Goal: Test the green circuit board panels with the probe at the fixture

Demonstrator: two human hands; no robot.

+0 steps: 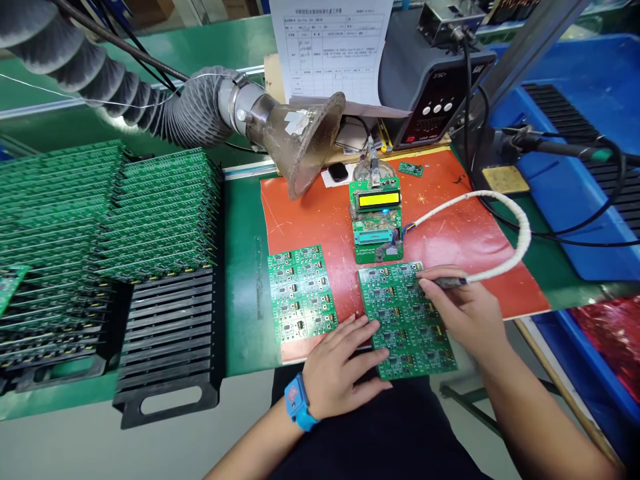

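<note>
A green circuit board panel (404,323) with rows of small identical boards lies on the red mat, its near edge over my lap. My left hand (345,367) rests on its left edge, fingers stretched out and apart. In my right hand (467,310), thumb and fingers pinch a dark-sleeved probe (450,282) at the panel's upper right; its tip is hidden by my fingers. A white wrapped cable (523,230) runs from the probe to a programmer board (377,220) with a lit yellow display and a teal socket. A second circuit board panel (303,293) lies to the left.
Black racks (170,333) at left hold many upright green panels (160,213). A fume extraction hood (310,143) hangs over the mat's back edge. Behind stand a soldering station (435,87) and a paper sheet (333,47). Blue bins (565,247) are at right.
</note>
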